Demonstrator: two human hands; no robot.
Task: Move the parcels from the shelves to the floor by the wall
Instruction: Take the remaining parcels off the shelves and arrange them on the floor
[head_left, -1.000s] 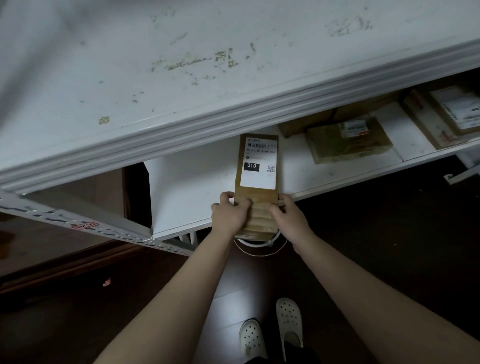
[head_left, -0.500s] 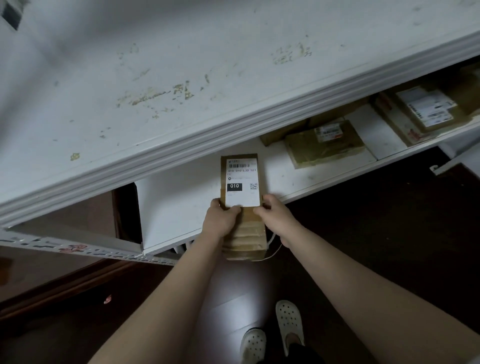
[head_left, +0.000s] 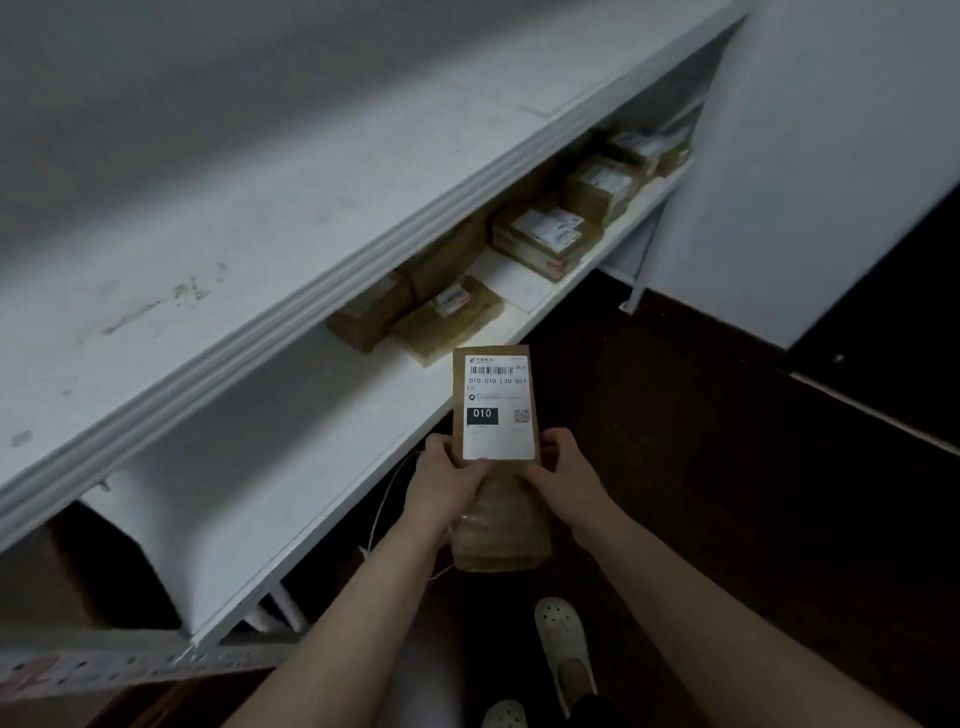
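A narrow brown parcel (head_left: 496, 400) with a white label marked 010 is held in front of me, off the white shelf (head_left: 332, 415) and over the dark floor. My left hand (head_left: 444, 480) grips its left side. My right hand (head_left: 563, 475) grips its right side. Its taped lower end shows between my wrists. Several more brown parcels (head_left: 447, 319) lie further along the same shelf toward the white wall (head_left: 810, 171).
The wide white upper shelf (head_left: 234, 182) overhangs the lower one at the left. A shelf leg (head_left: 641, 280) stands near the wall corner. Dark wood floor (head_left: 727, 467) spreads to the right. My feet in white clogs (head_left: 563, 639) are below my arms.
The parcel has come off the shelf toward me, held in both hands. My view has swung right, so the wall and more parcels along the shelf now show.
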